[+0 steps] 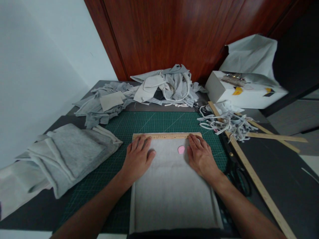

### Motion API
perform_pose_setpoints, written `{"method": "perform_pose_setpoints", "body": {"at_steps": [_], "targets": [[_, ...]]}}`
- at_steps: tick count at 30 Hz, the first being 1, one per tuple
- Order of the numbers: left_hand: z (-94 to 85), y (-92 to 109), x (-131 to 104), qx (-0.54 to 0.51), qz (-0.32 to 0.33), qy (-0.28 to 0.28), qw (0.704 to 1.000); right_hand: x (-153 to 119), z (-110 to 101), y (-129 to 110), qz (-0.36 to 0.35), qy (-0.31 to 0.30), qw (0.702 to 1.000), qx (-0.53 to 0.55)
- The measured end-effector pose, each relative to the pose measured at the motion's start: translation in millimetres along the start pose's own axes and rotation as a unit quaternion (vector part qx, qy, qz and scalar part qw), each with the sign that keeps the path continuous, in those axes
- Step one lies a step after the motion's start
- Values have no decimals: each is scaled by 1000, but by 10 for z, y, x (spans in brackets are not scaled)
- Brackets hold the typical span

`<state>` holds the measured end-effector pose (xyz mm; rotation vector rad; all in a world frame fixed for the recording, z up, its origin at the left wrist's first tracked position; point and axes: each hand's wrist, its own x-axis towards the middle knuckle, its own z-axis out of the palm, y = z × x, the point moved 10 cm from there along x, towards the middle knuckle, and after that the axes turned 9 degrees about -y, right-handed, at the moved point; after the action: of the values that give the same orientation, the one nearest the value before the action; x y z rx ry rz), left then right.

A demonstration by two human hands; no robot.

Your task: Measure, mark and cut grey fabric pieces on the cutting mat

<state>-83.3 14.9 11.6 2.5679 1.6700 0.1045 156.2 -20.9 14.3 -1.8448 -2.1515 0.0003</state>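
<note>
A piece of light grey fabric [171,192] lies flat before me, with narrow edges showing along both sides. Across its far edge runs a wooden ruler [169,136]. My left hand [138,156] rests with fingers spread, their tips on the ruler's left end and the palm on the fabric. At the ruler's right end, my right hand [201,156] presses down with fingers stretched forward. Close to the right thumb, a pink piece of tailor's chalk [181,149] sits on the fabric. Neither hand is wrapped around anything.
Beneath the fabric is a green cutting mat [154,120]. Folded grey cloth [74,149] lies left; fabric scraps [171,86] are heaped behind. To the right are black scissors [238,176], a long wooden ruler [256,181], tangled strips [231,122] and a white box [224,89].
</note>
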Motion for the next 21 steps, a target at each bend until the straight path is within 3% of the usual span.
{"method": "perform_pose_setpoints", "body": {"at_steps": [21], "targets": [[-6, 35, -33, -3, 6, -6, 1000, -43, 5, 28, -7, 9, 1000, 4]]}}
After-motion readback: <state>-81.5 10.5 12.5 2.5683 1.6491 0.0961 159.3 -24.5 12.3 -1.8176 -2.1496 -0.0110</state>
